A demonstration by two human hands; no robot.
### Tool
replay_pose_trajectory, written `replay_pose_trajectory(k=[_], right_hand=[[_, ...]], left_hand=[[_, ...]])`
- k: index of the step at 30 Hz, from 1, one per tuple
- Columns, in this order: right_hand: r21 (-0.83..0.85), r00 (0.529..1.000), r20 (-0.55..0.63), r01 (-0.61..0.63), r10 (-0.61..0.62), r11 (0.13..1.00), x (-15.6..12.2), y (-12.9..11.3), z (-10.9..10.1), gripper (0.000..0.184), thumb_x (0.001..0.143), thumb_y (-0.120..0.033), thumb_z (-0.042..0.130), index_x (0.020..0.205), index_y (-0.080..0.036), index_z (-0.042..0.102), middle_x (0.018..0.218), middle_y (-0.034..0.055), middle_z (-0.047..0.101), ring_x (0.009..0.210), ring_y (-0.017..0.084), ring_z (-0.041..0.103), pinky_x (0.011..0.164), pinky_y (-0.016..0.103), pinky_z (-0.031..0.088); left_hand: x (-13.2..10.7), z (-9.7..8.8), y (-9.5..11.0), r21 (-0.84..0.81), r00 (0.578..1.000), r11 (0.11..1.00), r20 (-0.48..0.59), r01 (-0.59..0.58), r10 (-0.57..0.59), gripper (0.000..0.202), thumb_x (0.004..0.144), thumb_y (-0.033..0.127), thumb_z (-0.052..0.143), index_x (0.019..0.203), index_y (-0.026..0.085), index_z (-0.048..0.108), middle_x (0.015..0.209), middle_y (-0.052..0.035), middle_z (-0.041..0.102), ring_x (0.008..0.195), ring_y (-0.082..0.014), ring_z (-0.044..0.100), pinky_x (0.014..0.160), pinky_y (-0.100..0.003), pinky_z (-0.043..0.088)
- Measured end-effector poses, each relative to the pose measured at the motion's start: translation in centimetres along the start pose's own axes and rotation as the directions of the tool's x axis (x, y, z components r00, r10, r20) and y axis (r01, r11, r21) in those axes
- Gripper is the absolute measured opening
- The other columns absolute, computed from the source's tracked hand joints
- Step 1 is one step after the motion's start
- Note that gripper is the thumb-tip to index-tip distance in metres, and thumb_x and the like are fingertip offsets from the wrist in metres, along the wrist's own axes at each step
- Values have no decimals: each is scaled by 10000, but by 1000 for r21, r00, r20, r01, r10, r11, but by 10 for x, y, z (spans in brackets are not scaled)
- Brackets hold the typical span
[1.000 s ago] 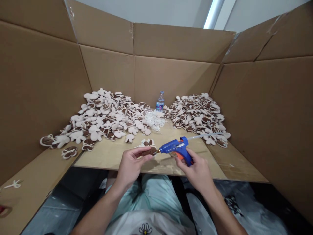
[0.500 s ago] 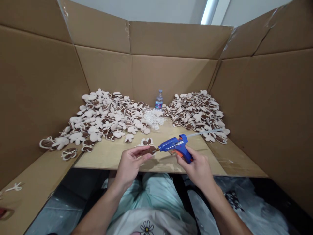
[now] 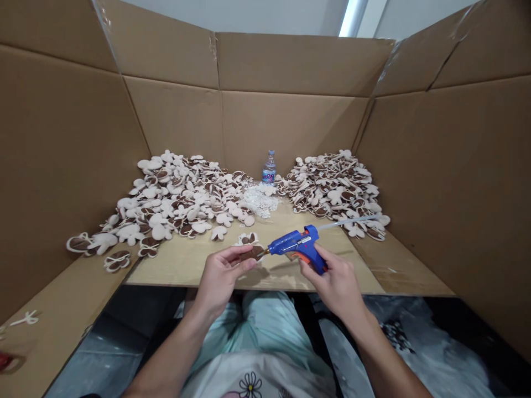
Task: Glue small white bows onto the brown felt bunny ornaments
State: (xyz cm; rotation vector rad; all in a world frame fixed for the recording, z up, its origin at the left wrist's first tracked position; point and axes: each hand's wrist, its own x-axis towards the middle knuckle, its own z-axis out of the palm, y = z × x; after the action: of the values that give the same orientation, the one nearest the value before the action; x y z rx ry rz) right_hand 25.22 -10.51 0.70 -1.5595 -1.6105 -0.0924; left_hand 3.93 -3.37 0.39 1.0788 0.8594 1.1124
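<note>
The left hand (image 3: 222, 282) is pinching a brown cutout (image 3: 254, 254) between closed fingers (image 3: 236, 255). The right hand (image 3: 334, 287) is gripping a glue gun (image 3: 296, 244), nozzle touching the cutout.

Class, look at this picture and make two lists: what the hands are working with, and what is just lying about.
Working with: left hand, brown-and-white cutout, right hand, blue glue gun, glue stick.

Lying about: left pile of cutouts, right pile of cutouts, white lacy scraps, water bottle.
</note>
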Motion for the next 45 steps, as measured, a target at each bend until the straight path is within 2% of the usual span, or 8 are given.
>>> replay_pose_trajectory(k=[24, 27, 30, 33, 37, 39, 41, 45], right_hand=[[-50, 999, -53, -3, 0, 999, -2, 7, 0, 181, 834, -302, 591, 842, -141, 674, 578, -8, 594, 448, 106, 433, 472, 214, 328], [-69, 998, -54, -38, 35, 997, -1, 8, -2, 236, 836, -335, 578, 879, -130, 685, 568, 2, 608, 440, 117, 459, 468, 222, 327], [-105, 991, -10, -135, 134, 985, 6, 14, -7, 265, 836, -376, 565, 869, -143, 688, 553, 12, 628, 456, 141, 523, 488, 230, 347], [-227, 951, 75, -278, 301, 934, 15, 29, -10, 294, 825, -413, 562, 886, -159, 699, 667, 63, 709, 603, 204, 646, 548, 246, 387], [-446, 819, 167, -433, 548, 783, 23, 60, -9, 342, 858, -400, 515, 898, -135, 727, 833, 154, 756, 795, 275, 706, 604, 274, 415], [-494, 785, 167, -457, 596, 740, 23, 76, -8, 355, 860, -373, 508, 883, -101, 736, 852, 200, 753, 795, 296, 712, 600, 289, 419], [-520, 772, 164, -462, 614, 719, 22, 87, -6, 362, 856, -359, 514, 884, -78, 741, 886, 231, 748, 809, 311, 714, 606, 301, 425], [-554, 753, 171, -460, 635, 694, 20, 99, -4, 357, 839, -377, 546, 900, -88, 747, 899, 219, 751, 834, 300, 714, 613, 296, 435]], left_hand=[[2, -2, -3, 18, 999, 1000, -28, -25, 26, 326, 590, 218, 875, 898, 186, 774, 893, -28, 793, 787, -136, 715, 766, -226, 566], [3, -2, -2, 45, 999, 998, -24, -39, 41, 324, 597, 219, 870, 904, 183, 775, 915, -41, 794, 823, -157, 719, 789, -247, 566], [3, -3, -1, 96, 998, 994, -21, -53, 55, 309, 609, 220, 860, 904, 182, 777, 929, -54, 795, 877, -183, 721, 826, -270, 562], [5, -4, -1, 149, 997, 987, -38, -66, 72, 327, 602, 226, 861, 915, 177, 778, 948, -70, 794, 912, -216, 723, 847, -300, 563], [9, -8, 0, 176, 995, 982, -67, -66, 79, 356, 601, 240, 862, 941, 181, 776, 964, -73, 792, 934, -235, 722, 861, -313, 562], [11, -10, 2, 183, 993, 980, -83, -72, 88, 369, 598, 245, 865, 950, 182, 775, 977, -73, 790, 957, -242, 717, 880, -320, 555], [13, -13, 5, 196, 990, 978, -105, -73, 96, 386, 597, 251, 867, 964, 181, 771, 984, -76, 788, 969, -251, 714, 898, -336, 549], [17, -19, 7, 229, 985, 969, -127, -89, 120, 409, 609, 274, 863, 995, 182, 762, 1011, -86, 782, 978, -256, 711, 900, -349, 548]])
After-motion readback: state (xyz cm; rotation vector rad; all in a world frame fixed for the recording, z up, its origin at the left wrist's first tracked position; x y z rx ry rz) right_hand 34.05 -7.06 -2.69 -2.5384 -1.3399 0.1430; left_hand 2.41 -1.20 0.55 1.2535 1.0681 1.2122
